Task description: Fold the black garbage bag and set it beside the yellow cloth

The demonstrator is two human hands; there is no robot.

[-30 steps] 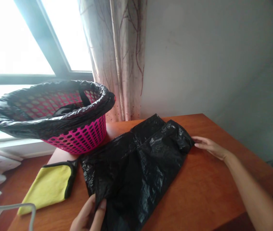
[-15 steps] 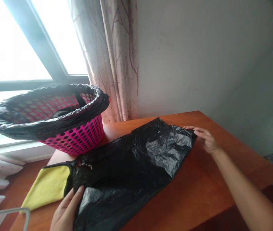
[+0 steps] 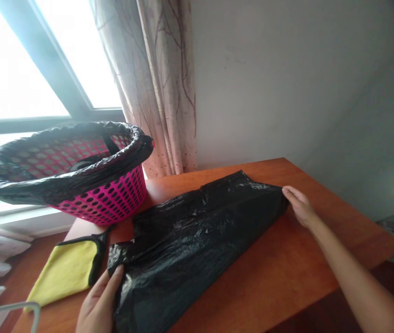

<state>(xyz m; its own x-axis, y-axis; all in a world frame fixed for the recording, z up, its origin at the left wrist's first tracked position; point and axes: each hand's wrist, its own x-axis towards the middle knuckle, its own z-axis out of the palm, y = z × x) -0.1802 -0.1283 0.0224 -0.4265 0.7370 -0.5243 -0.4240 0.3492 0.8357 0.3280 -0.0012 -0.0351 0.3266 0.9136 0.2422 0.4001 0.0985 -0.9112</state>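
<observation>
A black plastic bag point(image 3: 197, 240) stretches flat across the wooden table between my two hands. My left hand point(image 3: 99, 298) pinches its near left end, thumb on top and the other fingers partly hidden beneath. At the far right corner, my right hand point(image 3: 297, 203) grips the bag between thumb and fingers. Just left of my left hand lies a folded yellow cloth point(image 3: 63, 273) with a dark edging. Behind the bag, on the left, stands a pink perforated basket point(image 3: 113, 199) with a black plastic liner point(image 3: 78, 182) folded over its rim.
The wooden table point(image 3: 308, 268) runs to a grey wall point(image 3: 269, 92) at the back. A patterned curtain point(image 3: 169, 92) hangs by the bright window point(image 3: 16, 60). A pale curved tube point(image 3: 12, 306) crosses the lower left corner.
The bag has been pulled tauter and smoother between my hands. Its left end has shifted slightly right, away from the yellow cloth. My right hand has moved a little outward.
</observation>
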